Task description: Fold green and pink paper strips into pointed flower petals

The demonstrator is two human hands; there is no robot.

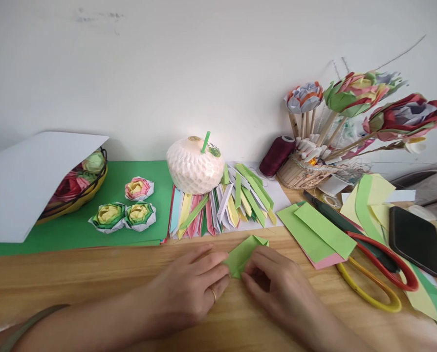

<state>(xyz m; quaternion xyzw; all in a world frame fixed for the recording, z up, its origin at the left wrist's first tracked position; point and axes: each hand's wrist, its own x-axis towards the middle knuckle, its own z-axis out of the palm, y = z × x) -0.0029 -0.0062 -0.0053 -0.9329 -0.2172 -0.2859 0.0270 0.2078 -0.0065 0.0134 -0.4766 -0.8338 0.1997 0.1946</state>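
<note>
A small piece of light green paper (242,254) with folded edges lies on the wooden table in front of me. My left hand (198,278) rests with its fingers stretched out, their tips on the paper's left edge; the thumb is hidden. At the right edge, my right hand (270,276) pinches the paper between thumb and curled fingers. To the right lie flat green paper rectangles (314,237) over a pink one. Behind the hands, many-coloured folded paper strips (222,208) are spread beneath a white textured coconut-shaped ornament (196,166).
Large scissors (372,293) and a black phone (418,242) lie at the right on paper scraps. Three paper flowers (140,188) sit on green sheets (130,168). A white sheet (31,181) covers part of a basket (103,181). Maroon thread (277,154) stands beside a woven flower holder (299,173).
</note>
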